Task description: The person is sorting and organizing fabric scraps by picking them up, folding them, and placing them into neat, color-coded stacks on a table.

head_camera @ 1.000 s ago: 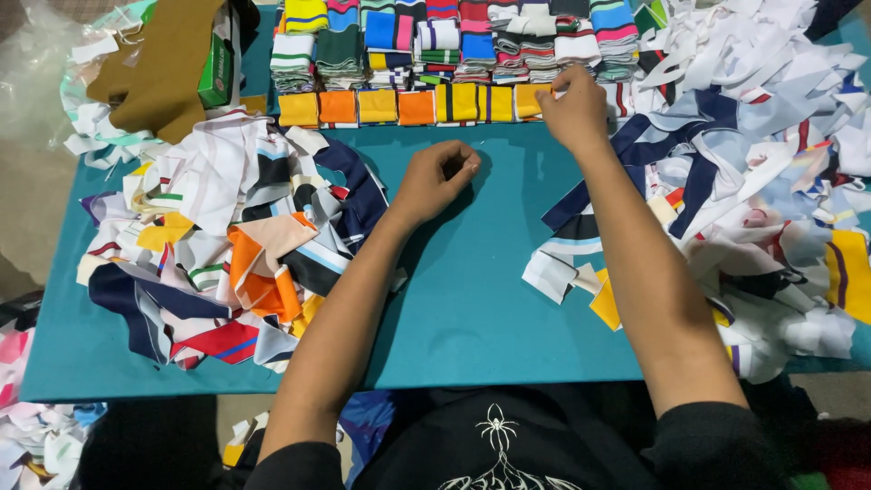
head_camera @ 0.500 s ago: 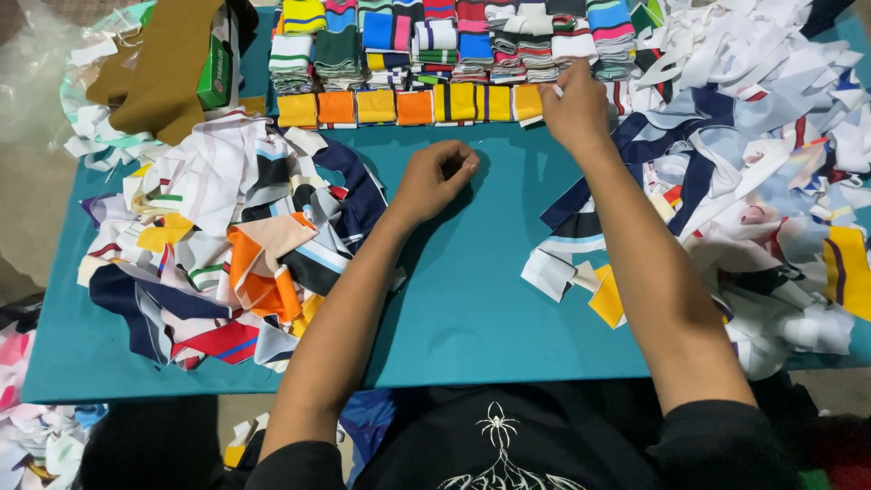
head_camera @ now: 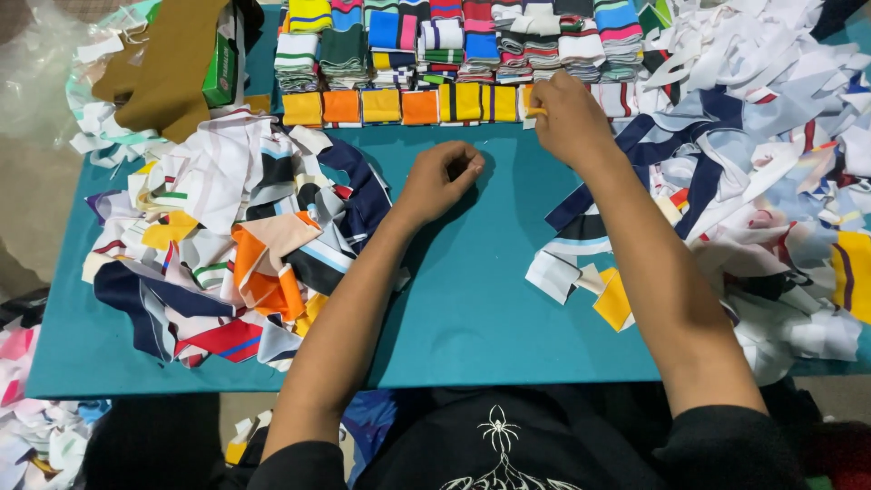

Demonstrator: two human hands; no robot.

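The right hand [head_camera: 567, 118], upper centre-right of the frame, is closed in a pinch on the end of a yellow fabric piece [head_camera: 535, 111] at the right end of a row of folded orange and yellow pieces [head_camera: 399, 106]. The left hand [head_camera: 443, 180], centre of the frame, is curled into a loose fist resting on the teal table [head_camera: 472, 299]; whether it holds anything cannot be determined.

Containers: a green box [head_camera: 220, 74] stands at upper left, partly covered by olive-brown cloth [head_camera: 163, 63]; its contents are not visible.

Stacks of striped folded fabric [head_camera: 472, 36] run along the top edge and are cut off by the frame. A loose scrap pile [head_camera: 236, 236] occupies the left, and a second scrap pile [head_camera: 762, 181] the right, extending past the frame edge. The right forearm hides part of the second pile.
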